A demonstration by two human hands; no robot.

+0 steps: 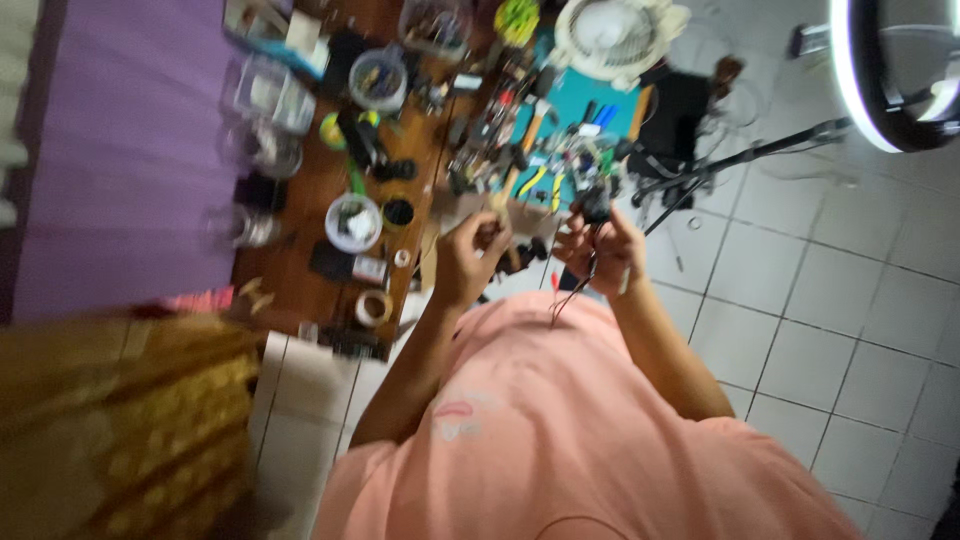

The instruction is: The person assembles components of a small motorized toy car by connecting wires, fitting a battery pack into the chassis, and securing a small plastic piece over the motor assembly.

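Observation:
The view is tilted and blurred. My left hand (470,258) is raised in front of my chest, fingers curled around a small dark part that I cannot make out. My right hand (603,250) grips a small black device (596,206) at its fingertips; thin dark wires (572,290) hang down from it toward my pink shirt. Both hands hover close together just off the near edge of a cluttered wooden workbench (300,190).
The bench holds clear plastic jars (378,78), a white tub (353,222), a tape roll (373,307), a hammer and pliers on a teal mat (575,95). A white fan (612,35), a ring light (880,70) on a stand, white floor tiles and a purple wall surround it.

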